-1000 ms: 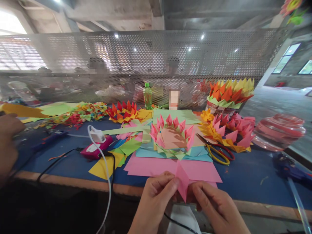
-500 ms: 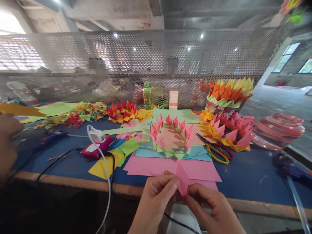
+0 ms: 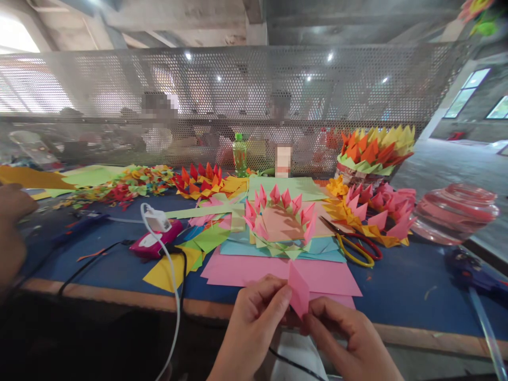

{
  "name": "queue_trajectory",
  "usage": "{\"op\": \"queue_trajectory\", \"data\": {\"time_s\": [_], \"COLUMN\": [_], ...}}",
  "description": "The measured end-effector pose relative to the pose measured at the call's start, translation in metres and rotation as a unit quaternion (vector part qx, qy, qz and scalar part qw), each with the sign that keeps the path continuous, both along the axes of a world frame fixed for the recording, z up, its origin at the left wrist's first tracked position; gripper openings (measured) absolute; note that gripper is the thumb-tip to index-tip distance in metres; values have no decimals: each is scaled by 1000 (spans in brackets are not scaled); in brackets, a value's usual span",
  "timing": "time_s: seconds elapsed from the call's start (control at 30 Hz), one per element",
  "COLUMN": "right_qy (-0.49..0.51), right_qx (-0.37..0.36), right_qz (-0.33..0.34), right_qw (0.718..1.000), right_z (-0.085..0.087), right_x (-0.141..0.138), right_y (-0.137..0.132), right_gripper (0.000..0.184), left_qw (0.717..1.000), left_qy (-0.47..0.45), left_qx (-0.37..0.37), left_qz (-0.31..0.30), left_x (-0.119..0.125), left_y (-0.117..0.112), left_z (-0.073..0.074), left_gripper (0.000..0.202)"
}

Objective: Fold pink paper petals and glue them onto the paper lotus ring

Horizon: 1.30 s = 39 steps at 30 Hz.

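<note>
The folded pink paper (image 3: 299, 292) is in your two hands, raised at the middle of the near edge of the table (image 3: 413, 301), its upper point standing up and its lower tip down between your fingers. Your left hand (image 3: 260, 312) has thumb and forefinger closed on the left side of it, the other fingers curled behind. Your right hand (image 3: 345, 328) has thumb and forefinger drawn together at the lower right, touching the paper near its tip; how firmly they press, you cannot tell from here.

Just beyond your fingers, the pink sheets (image 3: 254, 272) lie back from the near edge, with blue sheets (image 3: 238, 248) behind. A ring of pink and green points (image 3: 308, 216) sits over them, scissors (image 3: 340, 235) just to its right. To your left are a yellow sheet (image 3: 159, 272) and a magenta power strip (image 3: 143, 244) with a white plug (image 3: 159, 219).

Toward the right edge stand a jar of pink liquid (image 3: 454, 214) and, nearer you, a glue gun (image 3: 468, 270). Along the far edge are a green bottle (image 3: 239, 157) and paper scraps (image 3: 138, 182). Near the left edge, another person's hand (image 3: 16, 209) is beside an orange sheet (image 3: 34, 178).
</note>
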State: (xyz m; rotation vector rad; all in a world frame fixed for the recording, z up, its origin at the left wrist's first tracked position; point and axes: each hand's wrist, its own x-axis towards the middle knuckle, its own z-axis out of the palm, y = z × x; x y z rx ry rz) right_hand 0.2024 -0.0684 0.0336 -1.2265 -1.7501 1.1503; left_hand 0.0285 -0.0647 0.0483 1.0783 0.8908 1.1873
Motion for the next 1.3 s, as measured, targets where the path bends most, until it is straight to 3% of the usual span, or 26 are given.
{"op": "queue_trajectory", "data": {"time_s": [0.33,0.5,0.57,0.67,0.73,0.83,1.1,1.3], "right_qy": [-7,-10,-12,-13,-16,-24,-28,-35], "right_qx": [-1,4,11,18,22,33,39,37], "right_qz": [-6,-2,-3,0,5,12,12,18], "right_qw": [1000,1000,1000,1000,1000,999,999,999], "right_z": [1,-2,-2,-2,-1,-1,-2,0], "right_x": [-1,-1,-1,-1,-2,-2,-4,-4], "right_y": [-1,-1,-1,-1,-1,-1,-2,-1], "right_gripper": [35,34,34,36,37,35,31,40], "left_qw": [995,972,977,995,1000,998,996,998], "left_qy": [89,186,167,80,21,-25,-31,-7], "left_qx": [39,110,98,33,-13,-54,-72,-57], "left_qz": [3,95,93,44,14,17,37,26], "left_x": [-2,-1,0,0,0,0,-1,-2], "left_y": [-2,-2,-2,-2,-2,-1,1,1], "left_z": [-2,-2,-2,-1,0,0,-1,-5], "left_gripper": [38,31,25,21,26,33,40,44]}}
